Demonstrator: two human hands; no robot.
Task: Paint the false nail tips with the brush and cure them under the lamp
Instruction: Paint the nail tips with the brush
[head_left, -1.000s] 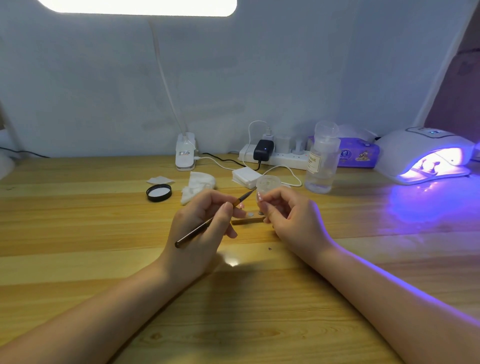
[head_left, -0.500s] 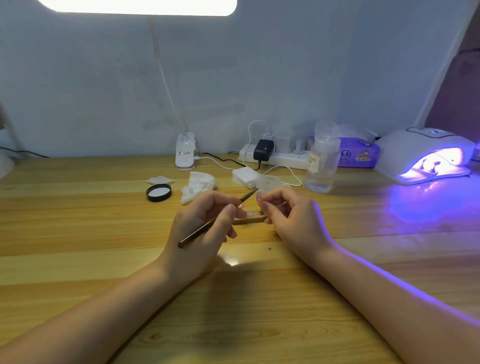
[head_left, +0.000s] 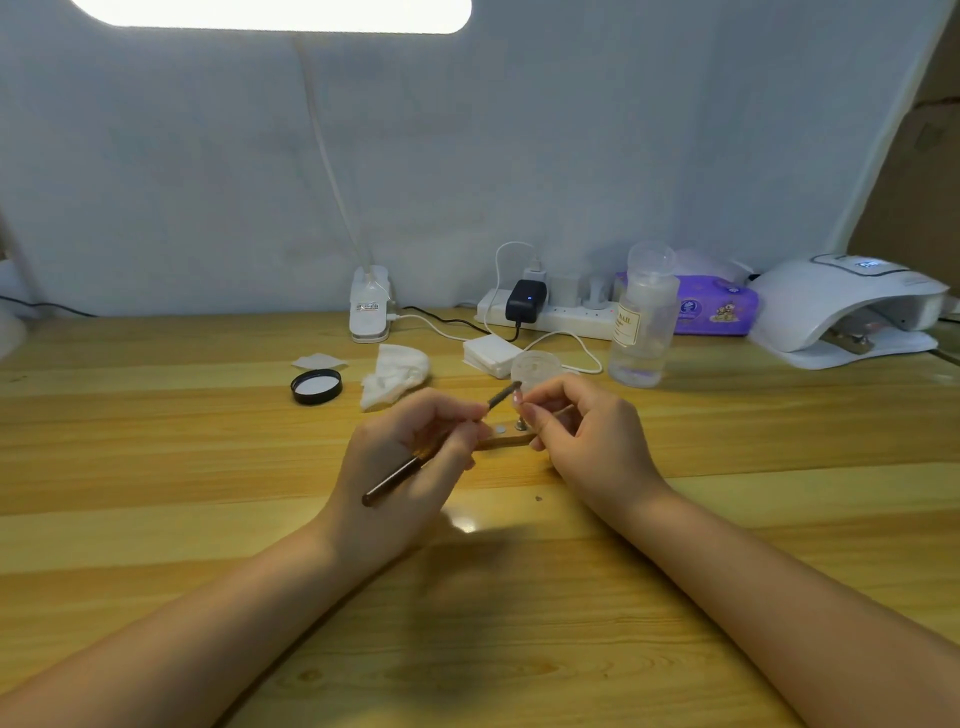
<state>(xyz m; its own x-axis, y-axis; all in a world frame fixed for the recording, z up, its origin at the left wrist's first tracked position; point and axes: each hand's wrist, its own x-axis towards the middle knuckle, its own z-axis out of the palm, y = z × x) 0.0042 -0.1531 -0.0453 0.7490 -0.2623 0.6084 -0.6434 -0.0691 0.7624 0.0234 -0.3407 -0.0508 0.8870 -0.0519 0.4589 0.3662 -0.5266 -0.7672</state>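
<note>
head view, down over table (head_left: 156, 519)

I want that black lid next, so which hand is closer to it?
Left. The left hand, holding the brush, sits just right of the black lid; the right hand lies farther right, beyond the left.

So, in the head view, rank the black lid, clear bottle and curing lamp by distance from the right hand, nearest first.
From the right hand:
1. Clear bottle, just behind, slightly right.
2. Black lid, left, past the left hand.
3. Curing lamp, far right edge.
</note>
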